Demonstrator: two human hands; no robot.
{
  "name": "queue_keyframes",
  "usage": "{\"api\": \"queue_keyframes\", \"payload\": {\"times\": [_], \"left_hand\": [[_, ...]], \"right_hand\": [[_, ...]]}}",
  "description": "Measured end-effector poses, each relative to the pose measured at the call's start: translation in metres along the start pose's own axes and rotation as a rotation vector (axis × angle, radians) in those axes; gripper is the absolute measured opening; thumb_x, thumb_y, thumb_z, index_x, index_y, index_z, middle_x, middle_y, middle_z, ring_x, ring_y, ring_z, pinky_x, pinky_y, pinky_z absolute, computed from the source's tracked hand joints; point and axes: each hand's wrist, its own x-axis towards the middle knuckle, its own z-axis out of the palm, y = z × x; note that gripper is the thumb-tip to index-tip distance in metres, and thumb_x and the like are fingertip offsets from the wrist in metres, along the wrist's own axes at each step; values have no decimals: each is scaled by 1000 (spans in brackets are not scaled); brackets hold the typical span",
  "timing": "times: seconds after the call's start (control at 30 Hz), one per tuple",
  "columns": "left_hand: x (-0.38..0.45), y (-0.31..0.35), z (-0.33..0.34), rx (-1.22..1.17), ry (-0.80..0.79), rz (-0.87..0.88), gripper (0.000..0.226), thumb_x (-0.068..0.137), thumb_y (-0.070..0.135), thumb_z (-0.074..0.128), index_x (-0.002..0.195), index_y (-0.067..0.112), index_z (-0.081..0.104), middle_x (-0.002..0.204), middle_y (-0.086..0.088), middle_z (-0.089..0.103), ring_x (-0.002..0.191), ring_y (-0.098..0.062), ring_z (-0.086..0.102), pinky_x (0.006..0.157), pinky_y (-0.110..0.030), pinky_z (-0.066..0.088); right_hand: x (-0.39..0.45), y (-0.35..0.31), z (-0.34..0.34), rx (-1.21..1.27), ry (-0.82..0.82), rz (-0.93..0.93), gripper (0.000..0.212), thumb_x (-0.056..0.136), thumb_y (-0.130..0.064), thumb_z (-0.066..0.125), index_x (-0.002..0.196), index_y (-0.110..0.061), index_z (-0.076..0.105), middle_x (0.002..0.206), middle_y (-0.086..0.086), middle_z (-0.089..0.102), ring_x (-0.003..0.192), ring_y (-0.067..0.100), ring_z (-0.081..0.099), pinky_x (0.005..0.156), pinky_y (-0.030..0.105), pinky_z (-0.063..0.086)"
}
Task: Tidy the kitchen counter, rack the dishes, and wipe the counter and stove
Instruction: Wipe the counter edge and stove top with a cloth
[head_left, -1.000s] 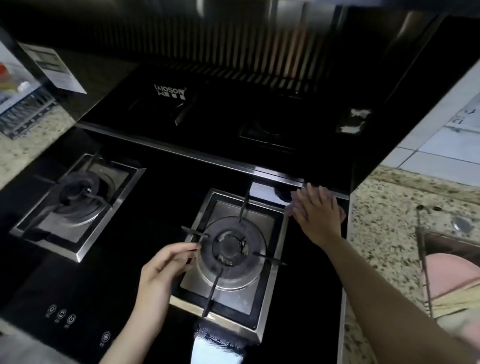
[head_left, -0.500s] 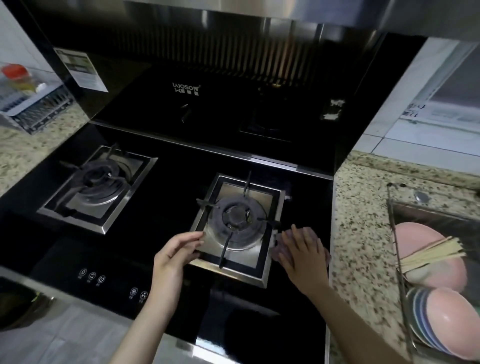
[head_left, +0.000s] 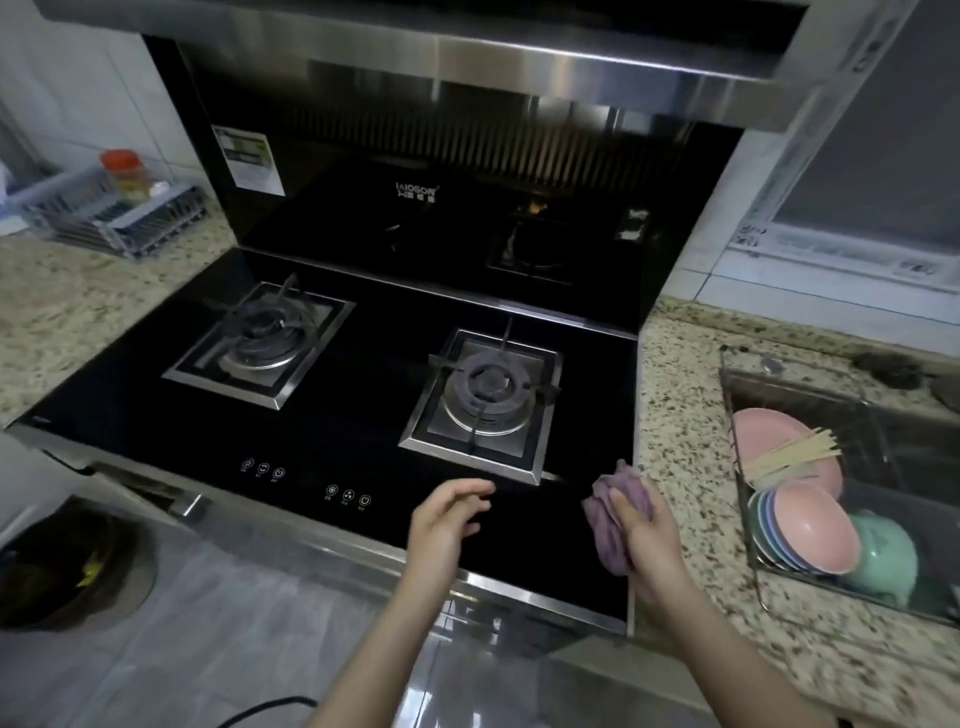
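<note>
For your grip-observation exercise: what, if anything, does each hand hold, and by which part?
The right hand grips a bunched purple cloth around its middle. The left hand holds nothing.

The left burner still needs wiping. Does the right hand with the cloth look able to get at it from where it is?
Probably yes. The right hand holds the purple cloth near the stove's front right corner, and the black glass up to the left burner is bare. The left hand hovers in between, so it may need to shift.
</note>
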Motion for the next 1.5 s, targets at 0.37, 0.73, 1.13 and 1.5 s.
{"api": "queue_keyframes", "payload": {"times": [0.37, 0.73, 1.13, 1.5], "left_hand": [[-48, 4, 231, 61, -331, -12, 23, 88, -7, 49, 87, 9, 66, 91, -5, 66, 83, -17, 58, 68, -22, 43], [-78, -40, 540, 115, -436, 6, 25, 85, -13, 49, 85, 5, 67, 84, -1, 63, 79, -13, 56, 66, -17, 42], [-63, -73, 663, 264, -413, -37, 25, 89, 0, 57, 77, 19, 69, 81, 2, 69, 76, -17, 64, 65, -21, 50], [-80, -78, 735, 304, -379, 30, 13, 78, 4, 73, 90, 0, 68, 75, -8, 65, 67, -10, 57, 71, -20, 47]], "right_hand": [[-10, -113, -175, 803, 78, 163, 36, 96, -42, 45, 67, -20, 47, 43, -5, 46, 34, 7, 46, 37, 14, 40], [82, -155, -493, 688, 314, 165, 55, 94, -45, 49, 46, -23, 30, 34, -8, 21, 24, 7, 19, 32, 9, 12], [147, -169, -611, 758, 437, 213, 39, 84, -26, 35, 48, -23, 22, 42, -5, 15, 36, 14, 10, 52, 17, 21], [146, -150, -602, 967, 266, 15, 28, 89, -44, 55, 79, -19, 60, 49, -7, 42, 39, 7, 41, 41, 21, 35]]}}
